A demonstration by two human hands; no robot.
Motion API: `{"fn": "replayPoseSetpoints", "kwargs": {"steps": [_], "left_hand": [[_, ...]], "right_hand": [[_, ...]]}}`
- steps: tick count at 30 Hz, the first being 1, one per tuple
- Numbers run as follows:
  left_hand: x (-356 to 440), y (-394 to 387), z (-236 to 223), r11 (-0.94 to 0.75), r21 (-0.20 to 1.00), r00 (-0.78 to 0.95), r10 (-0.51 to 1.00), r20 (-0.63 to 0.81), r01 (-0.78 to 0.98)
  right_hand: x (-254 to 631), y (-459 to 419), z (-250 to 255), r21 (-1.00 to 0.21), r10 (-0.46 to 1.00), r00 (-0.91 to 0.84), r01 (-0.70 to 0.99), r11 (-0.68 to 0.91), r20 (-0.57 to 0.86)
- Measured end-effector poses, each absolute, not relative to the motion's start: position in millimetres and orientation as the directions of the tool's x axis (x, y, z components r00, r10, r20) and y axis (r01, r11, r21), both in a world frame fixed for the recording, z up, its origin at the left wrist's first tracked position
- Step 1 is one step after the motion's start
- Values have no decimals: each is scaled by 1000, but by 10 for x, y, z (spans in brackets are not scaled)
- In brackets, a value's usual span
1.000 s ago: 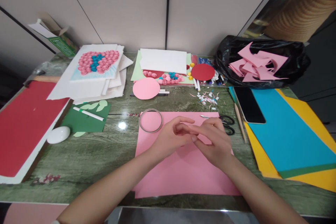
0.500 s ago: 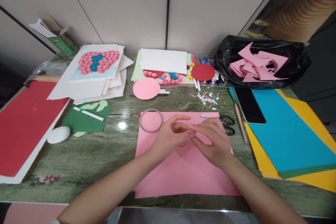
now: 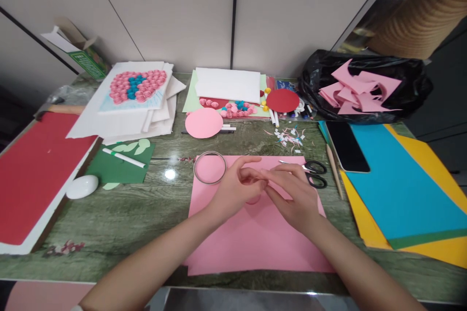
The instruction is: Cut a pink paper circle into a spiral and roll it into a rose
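My left hand (image 3: 241, 187) is curled over a pink sheet of paper (image 3: 251, 243), with its thumb and fingers pinched around a small curled piece of pink paper (image 3: 252, 200). The curled piece is mostly hidden by the fingers, and only its lower edge shows beneath them. My right hand (image 3: 294, 194) meets the left at the fingertips and pinches the same piece. A metal ring (image 3: 209, 167) lies on the sheet's upper left corner. Scissors with black handles (image 3: 315, 174) rest at its upper right, partly behind my right hand.
A pink paper disc (image 3: 203, 123), a red disc (image 3: 282, 101) and paper snippets (image 3: 290, 137) lie behind the sheet. To the right are a phone (image 3: 348, 146) and coloured sheets (image 3: 404, 184). A rosette picture (image 3: 136, 86) and a white mouse-shaped object (image 3: 82, 187) are at left.
Both hands stay at nearly the same spot. The right hand's fingers have shifted slightly left and straightened a little against the left fingertips.
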State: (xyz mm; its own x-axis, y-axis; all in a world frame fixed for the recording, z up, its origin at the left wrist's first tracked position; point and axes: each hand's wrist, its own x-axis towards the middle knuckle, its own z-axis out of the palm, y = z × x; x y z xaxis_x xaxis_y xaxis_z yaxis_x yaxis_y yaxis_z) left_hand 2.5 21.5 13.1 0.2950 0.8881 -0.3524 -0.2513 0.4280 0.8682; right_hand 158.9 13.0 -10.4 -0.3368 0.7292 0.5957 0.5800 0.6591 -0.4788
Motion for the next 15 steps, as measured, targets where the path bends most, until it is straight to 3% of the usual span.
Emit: {"fn": "replayPoseSetpoints", "kwargs": {"steps": [7,15], "left_hand": [[4,223,119,421,874,321,885,-338,-242],[12,198,86,471,833,382,855,-350,-290]], "right_hand": [[1586,127,-137,-491,742,-399,567,661,539],[1602,125,-118,-470,723,-326,585,661,610]]}}
